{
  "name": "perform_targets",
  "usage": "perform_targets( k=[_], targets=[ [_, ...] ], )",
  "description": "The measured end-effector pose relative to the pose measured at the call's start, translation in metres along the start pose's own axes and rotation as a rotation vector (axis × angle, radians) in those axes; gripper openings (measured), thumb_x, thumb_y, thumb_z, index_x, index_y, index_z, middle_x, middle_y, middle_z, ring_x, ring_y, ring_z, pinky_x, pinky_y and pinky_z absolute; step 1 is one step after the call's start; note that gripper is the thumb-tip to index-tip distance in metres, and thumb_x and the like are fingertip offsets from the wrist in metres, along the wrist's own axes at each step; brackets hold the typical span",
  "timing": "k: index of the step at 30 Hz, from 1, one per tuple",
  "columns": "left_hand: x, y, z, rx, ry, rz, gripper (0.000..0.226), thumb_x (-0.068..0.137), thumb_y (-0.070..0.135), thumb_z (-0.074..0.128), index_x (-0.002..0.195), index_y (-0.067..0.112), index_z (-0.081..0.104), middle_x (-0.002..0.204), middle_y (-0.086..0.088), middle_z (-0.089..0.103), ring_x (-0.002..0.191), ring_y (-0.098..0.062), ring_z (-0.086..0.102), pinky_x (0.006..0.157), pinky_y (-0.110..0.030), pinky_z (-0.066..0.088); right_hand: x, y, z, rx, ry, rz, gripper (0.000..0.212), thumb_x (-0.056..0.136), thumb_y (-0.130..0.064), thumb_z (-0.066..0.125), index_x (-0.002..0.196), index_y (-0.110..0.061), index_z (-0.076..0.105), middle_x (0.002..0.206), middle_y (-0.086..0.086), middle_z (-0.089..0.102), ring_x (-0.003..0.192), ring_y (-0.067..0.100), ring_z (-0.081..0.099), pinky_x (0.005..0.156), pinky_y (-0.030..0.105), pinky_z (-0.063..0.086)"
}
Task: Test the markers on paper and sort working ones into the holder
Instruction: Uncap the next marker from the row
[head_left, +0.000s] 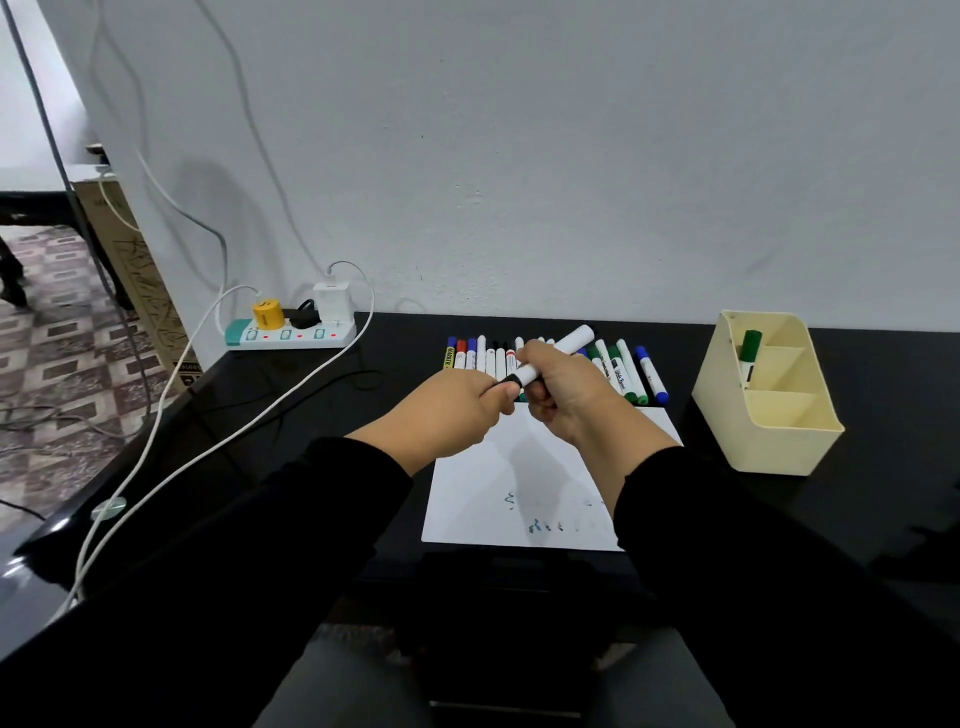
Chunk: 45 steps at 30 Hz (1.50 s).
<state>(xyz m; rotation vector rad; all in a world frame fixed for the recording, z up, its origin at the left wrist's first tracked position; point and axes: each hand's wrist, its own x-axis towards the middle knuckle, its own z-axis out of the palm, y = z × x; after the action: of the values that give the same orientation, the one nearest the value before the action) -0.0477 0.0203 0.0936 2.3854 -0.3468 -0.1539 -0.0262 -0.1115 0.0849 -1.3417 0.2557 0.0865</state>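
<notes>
Both hands are meeting above the top edge of the paper (524, 483), working on one marker (558, 352). The right hand (563, 387) is wrapping its fingers around the white barrel, which is slanting up toward 2 o'clock. The left hand (457, 410) is pinching the black cap (510, 383) at the barrel's lower end; whether the cap is coming off or going on, I cannot tell.

The task is looking barely started. One green marker (749, 349) is standing in the holder (766, 400), in its far compartment; the other compartments are showing bare walls, though the holder's near wall is hiding their floors. The holder is sitting at 3 o'clock from the paper, a little apart from it. A row of markers (550, 366) is lying at 12 o'clock, just beyond the paper, with blue, red, black and green caps. A few faint scribbles (545, 522) are marking the paper's near half, so some testing appears done.

No separate pile of rejects is showing. The hands are covering the middle of the row, so an exact count is out of reach. The scribbles are too pale and small to match to colours. The held marker's tip is hidden in the left hand's fingers.
</notes>
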Motion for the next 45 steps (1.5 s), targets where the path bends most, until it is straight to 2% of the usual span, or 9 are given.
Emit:
perform_targets(
  k=[3, 8, 13, 20, 26, 31, 36, 41, 45],
  targets=[
    [-0.001, -0.003, 0.000, 0.093, 0.044, -0.002, 0.034, 0.099, 0.036, 0.038, 0.094, 0.013, 0.062, 0.076, -0.002, 0.055, 0.068, -0.017, 0.053, 0.073, -0.035, 0.047, 0.001, 0.002, 0.008, 0.013, 0.023, 0.029, 0.028, 0.087, -0.011, 0.052, 0.061, -0.014, 0.043, 0.036, -0.004, 0.033, 0.031, 0.006, 0.026, 0.036, 0.015, 0.024],
    [-0.005, -0.013, 0.002, -0.282, -0.023, -0.086, 0.032, 0.099, 0.033, 0.040, 0.083, 0.014, 0.060, 0.066, 0.003, 0.050, 0.055, -0.010, 0.047, 0.058, -0.021, 0.042, 0.004, 0.009, 0.015, 0.037, -0.015, 0.043, 0.029, 0.087, -0.009, 0.051, 0.060, -0.014, 0.043, 0.034, -0.005, 0.033, 0.029, 0.005, 0.027, 0.035, 0.015, 0.026],
    [-0.003, -0.021, 0.004, 0.021, 0.072, -0.055, 0.034, 0.099, 0.036, 0.036, 0.089, 0.014, 0.059, 0.076, -0.002, 0.054, 0.068, -0.017, 0.051, 0.072, -0.035, 0.048, 0.007, 0.011, 0.028, -0.035, 0.039, 0.108, 0.022, 0.086, -0.011, 0.051, 0.065, -0.013, 0.046, 0.030, -0.005, 0.037, 0.028, 0.004, 0.030, 0.040, 0.019, 0.029],
    [-0.002, -0.026, 0.003, -0.308, 0.030, -0.144, 0.033, 0.099, 0.031, 0.038, 0.079, 0.013, 0.056, 0.064, 0.002, 0.046, 0.055, -0.011, 0.041, 0.054, -0.019, 0.038, 0.016, 0.014, 0.037, -0.055, 0.046, 0.132, 0.016, 0.086, -0.011, 0.051, 0.070, -0.013, 0.048, 0.040, -0.002, 0.043, 0.036, 0.006, 0.035, 0.045, 0.019, 0.032],
    [0.000, -0.032, 0.003, 0.114, 0.133, -0.132, 0.037, 0.101, 0.035, 0.031, 0.090, 0.013, 0.058, 0.072, 0.001, 0.049, 0.070, -0.016, 0.047, 0.062, -0.028, 0.036, 0.028, 0.019, 0.049, -0.129, 0.073, 0.190, 0.012, 0.085, -0.013, 0.049, 0.073, -0.014, 0.049, 0.058, 0.002, 0.046, 0.047, 0.010, 0.036, 0.046, 0.021, 0.032],
    [0.001, -0.040, 0.004, -0.090, 0.091, -0.189, 0.036, 0.100, 0.035, 0.034, 0.081, 0.016, 0.057, 0.067, 0.003, 0.048, 0.059, -0.010, 0.043, 0.058, -0.024, 0.036, 0.034, 0.025, 0.051, -0.130, 0.045, 0.190, 0.006, 0.085, -0.015, 0.051, 0.082, -0.012, 0.055, 0.067, 0.005, 0.053, 0.052, 0.010, 0.042, 0.049, 0.020, 0.037],
    [0.001, -0.040, 0.001, 0.184, 0.177, -0.114, 0.043, 0.101, 0.034, 0.027, 0.092, 0.007, 0.058, 0.066, 0.002, 0.045, 0.058, -0.010, 0.040, 0.053, -0.023, 0.031, 0.038, 0.023, 0.058, -0.160, 0.047, 0.200, 0.002, 0.083, -0.013, 0.051, 0.084, -0.012, 0.053, 0.074, 0.006, 0.053, 0.057, 0.011, 0.043, 0.050, 0.021, 0.036],
    [0.001, -0.040, -0.004, -0.008, 0.131, -0.135, 0.038, 0.101, 0.035, 0.030, 0.078, 0.016, 0.054, 0.067, 0.003, 0.048, 0.058, -0.010, 0.041, 0.054, -0.024, 0.033, 0.038, 0.019, 0.060, -0.108, -0.005, 0.168, 0.008, 0.082, -0.010, 0.049, 0.074, -0.012, 0.048, 0.062, 0.003, 0.045, 0.049, 0.011, 0.039, 0.048, 0.021, 0.034],
    [-0.005, -0.037, -0.005, 0.279, 0.188, -0.053, 0.040, 0.101, 0.035, 0.026, 0.085, 0.009, 0.053, 0.065, 0.003, 0.044, 0.065, -0.017, 0.044, 0.054, -0.030, 0.029, 0.043, 0.015, 0.053, -0.047, 0.070, 0.187, 0.011, 0.085, -0.012, 0.049, 0.076, -0.014, 0.044, 0.061, 0.000, 0.047, 0.043, 0.008, 0.045, 0.044, 0.017, 0.035]
  ],
)
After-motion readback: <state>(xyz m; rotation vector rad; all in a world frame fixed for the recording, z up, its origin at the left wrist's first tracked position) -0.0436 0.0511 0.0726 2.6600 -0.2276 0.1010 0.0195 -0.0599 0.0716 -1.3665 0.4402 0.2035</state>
